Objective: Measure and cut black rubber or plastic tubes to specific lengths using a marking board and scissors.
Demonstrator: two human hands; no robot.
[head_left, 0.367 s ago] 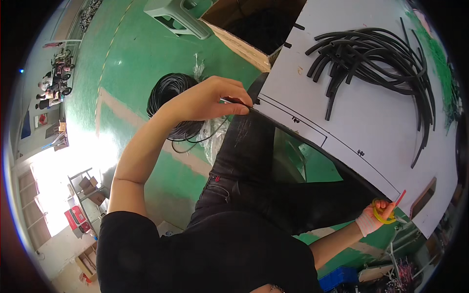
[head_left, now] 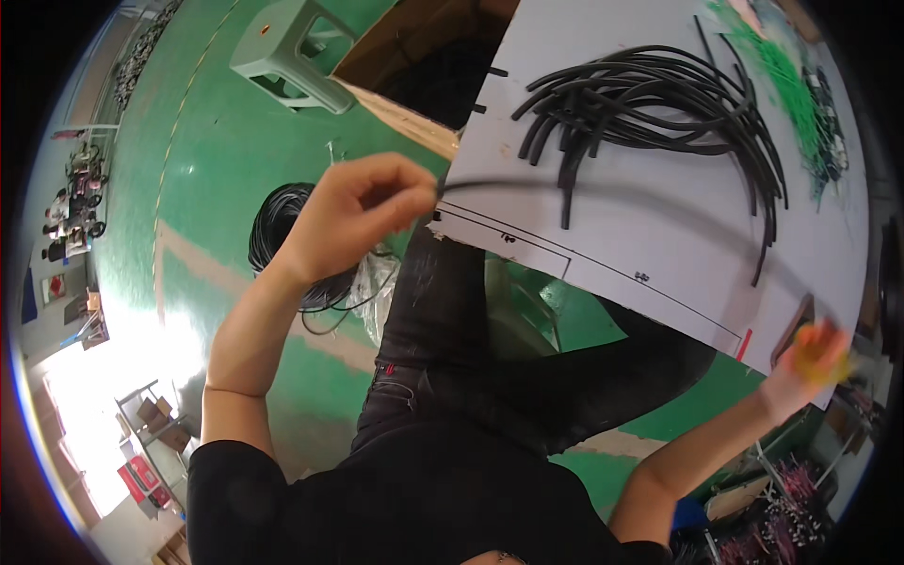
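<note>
A black tube [head_left: 650, 200] bows in a smeared arc across the white board [head_left: 659, 330]. My left hand [head_left: 363, 218] pinches its left end at the board's left corner. The other end runs to my right hand [head_left: 791, 377], which is blurred by motion at the board's right edge. Yellow-handled scissors [head_left: 831, 365], also smeared, are in that hand; whether it grips the tube too is hard to see. Drawn lines and a red mark [head_left: 745, 345] run along the board's near edge. Beyond the tube lies a heap of cut black tubes [head_left: 650, 104].
A flat dark object [head_left: 789, 331] lies by my right hand. Green strands [head_left: 782, 75] spread at the far right. A cardboard box [head_left: 400, 111] adjoins the board's left side, near a plastic stool [head_left: 273, 52]. A black coil [head_left: 273, 226] rests on the floor.
The tube has risen from the board's near edge to over its surface. My right hand has moved right and away from me with the scissors. The view has shifted right.
</note>
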